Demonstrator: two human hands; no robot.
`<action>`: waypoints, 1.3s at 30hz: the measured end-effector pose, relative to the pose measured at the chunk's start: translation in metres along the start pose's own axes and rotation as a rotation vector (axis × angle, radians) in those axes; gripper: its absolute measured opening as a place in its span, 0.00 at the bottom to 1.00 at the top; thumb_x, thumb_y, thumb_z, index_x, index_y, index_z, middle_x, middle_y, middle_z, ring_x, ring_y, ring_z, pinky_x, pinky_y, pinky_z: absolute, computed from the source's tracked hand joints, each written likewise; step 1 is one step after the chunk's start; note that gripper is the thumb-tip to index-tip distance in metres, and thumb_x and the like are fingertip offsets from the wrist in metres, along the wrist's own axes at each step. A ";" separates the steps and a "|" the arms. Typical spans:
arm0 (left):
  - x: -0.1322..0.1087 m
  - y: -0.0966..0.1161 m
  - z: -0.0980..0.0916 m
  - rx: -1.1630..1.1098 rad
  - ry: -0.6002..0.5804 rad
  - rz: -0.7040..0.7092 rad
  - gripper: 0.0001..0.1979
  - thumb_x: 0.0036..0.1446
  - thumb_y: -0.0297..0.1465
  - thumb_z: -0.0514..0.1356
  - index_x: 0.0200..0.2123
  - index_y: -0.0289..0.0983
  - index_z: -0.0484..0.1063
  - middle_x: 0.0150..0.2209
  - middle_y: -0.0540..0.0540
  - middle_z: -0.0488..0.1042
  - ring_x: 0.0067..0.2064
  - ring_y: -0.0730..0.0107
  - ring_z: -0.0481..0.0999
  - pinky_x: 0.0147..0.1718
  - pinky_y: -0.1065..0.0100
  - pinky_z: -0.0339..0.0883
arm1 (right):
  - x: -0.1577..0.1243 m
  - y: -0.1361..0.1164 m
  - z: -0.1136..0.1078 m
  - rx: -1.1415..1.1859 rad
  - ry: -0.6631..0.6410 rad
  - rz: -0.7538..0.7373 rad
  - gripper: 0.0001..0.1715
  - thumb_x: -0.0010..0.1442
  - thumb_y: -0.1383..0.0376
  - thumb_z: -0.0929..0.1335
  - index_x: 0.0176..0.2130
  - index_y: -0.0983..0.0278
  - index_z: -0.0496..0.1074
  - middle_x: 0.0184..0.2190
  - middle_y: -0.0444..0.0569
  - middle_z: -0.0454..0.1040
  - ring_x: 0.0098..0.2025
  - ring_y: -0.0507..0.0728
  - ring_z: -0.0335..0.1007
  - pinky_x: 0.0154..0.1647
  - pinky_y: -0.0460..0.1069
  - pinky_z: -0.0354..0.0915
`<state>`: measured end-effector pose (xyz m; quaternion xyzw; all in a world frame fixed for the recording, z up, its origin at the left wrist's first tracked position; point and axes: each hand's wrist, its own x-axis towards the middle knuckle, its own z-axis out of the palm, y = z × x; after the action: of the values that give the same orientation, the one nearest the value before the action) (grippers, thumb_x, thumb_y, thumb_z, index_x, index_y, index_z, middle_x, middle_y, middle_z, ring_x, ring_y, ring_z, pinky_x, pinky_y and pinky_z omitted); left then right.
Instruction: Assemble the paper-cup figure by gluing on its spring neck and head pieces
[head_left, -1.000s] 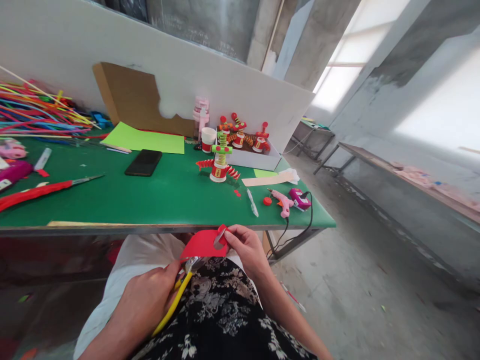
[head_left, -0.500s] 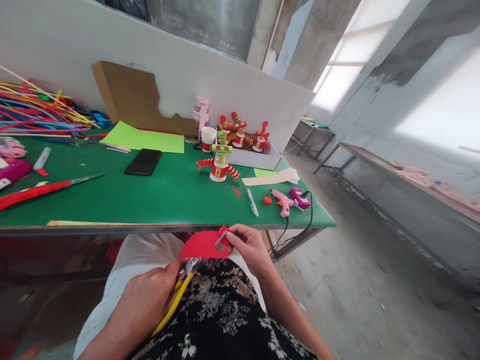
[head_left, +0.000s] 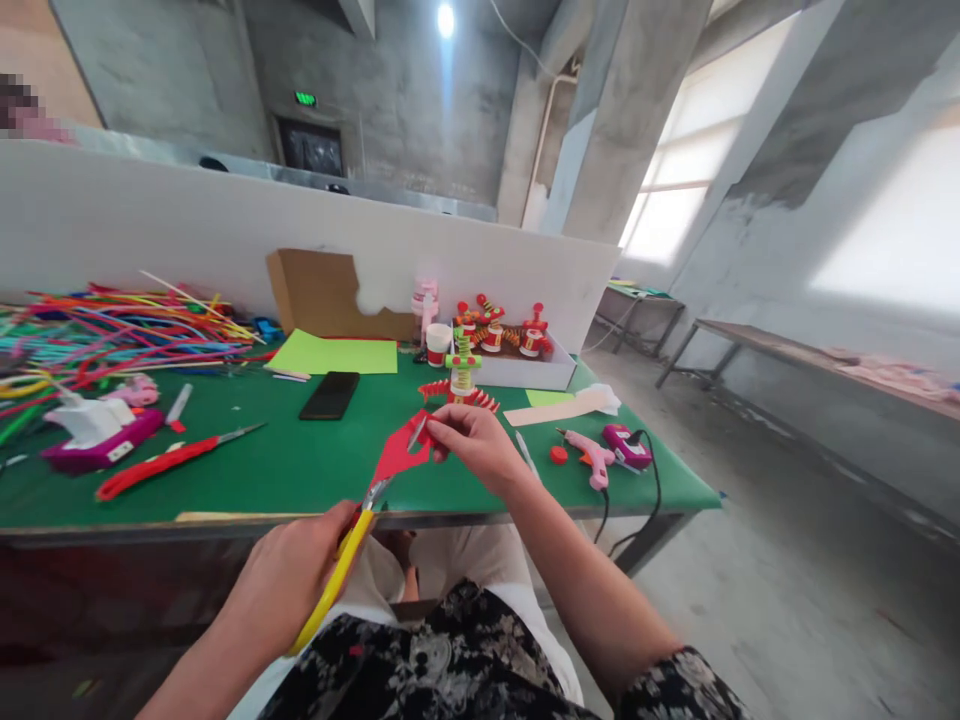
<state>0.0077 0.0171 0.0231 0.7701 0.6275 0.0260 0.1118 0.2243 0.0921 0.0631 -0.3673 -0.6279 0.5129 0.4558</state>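
My left hand [head_left: 289,585] is closed round the yellow handles of a pair of scissors [head_left: 341,570], whose blades reach into a piece of red paper [head_left: 397,455]. My right hand [head_left: 476,445] pinches the far edge of that red paper, holding it above the front edge of the green table [head_left: 247,480]. A paper-cup figure [head_left: 461,375] with red and green folded strips stands on the table just behind my right hand.
A pink glue gun [head_left: 589,460] with a black cable lies at the right end. A black phone [head_left: 330,395], green paper sheet [head_left: 337,355], red scissors [head_left: 172,462], a pile of coloured sticks [head_left: 112,335] and a white box [head_left: 517,370] of figures sit on the table.
The camera has tilted up, showing more of the room. Both hands have risen from my lap to table height with the red paper and scissors.
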 end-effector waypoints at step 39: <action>0.034 -0.045 0.003 0.193 0.303 -0.094 0.14 0.61 0.30 0.48 0.46 0.35 0.69 0.38 0.35 0.80 0.45 0.49 0.78 0.40 0.58 0.63 | -0.043 0.079 0.012 0.303 0.199 0.212 0.22 0.46 0.52 0.79 0.30 0.64 0.72 0.22 0.41 0.74 0.24 0.50 0.71 0.31 0.46 0.67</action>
<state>-0.0283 0.0583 0.0077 0.7343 0.6722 0.0762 -0.0571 0.2255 0.0646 -0.0233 -0.4073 -0.4532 0.6080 0.5090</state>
